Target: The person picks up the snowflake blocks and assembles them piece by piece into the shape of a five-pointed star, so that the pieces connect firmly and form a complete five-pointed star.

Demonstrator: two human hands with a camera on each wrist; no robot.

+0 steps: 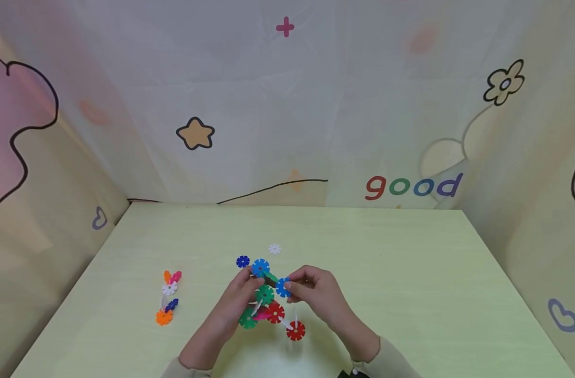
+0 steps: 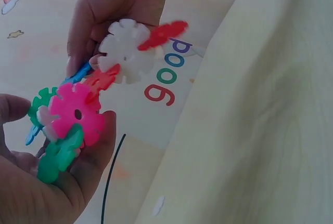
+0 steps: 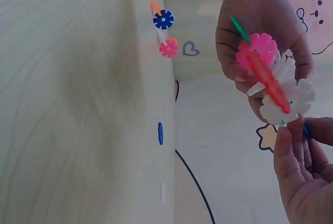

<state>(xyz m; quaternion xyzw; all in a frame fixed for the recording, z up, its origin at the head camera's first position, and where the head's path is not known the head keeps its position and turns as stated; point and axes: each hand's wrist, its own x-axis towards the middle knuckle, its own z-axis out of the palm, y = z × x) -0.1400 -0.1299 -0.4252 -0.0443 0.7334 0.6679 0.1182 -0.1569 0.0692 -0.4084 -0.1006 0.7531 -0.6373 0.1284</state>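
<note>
Grasping linked discs [image 1: 265,295] in left hand [image 1: 232,302] and blue disc [image 1: 281,287] in right hand [image 1: 319,294], may dislodge outermost red disc [image 1: 296,331] near the latter by overpressing.

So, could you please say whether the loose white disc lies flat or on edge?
Flat: the white disc shows its round face upward on the table.

Pale wood-grain table [image 1: 410,262], far edge against printed cloth backdrop [image 1: 249,79]. On cloth: pink plus sign [image 1: 285,27] high up; black-outlined orange star [image 1: 195,134] left of centre; multicoloured word "good" [image 1: 414,187] low at right, outlined flower [image 1: 497,93] above it. Large pink shape [image 1: 18,100] far left. Purple heart [image 1: 96,222] on left panel.
</note>
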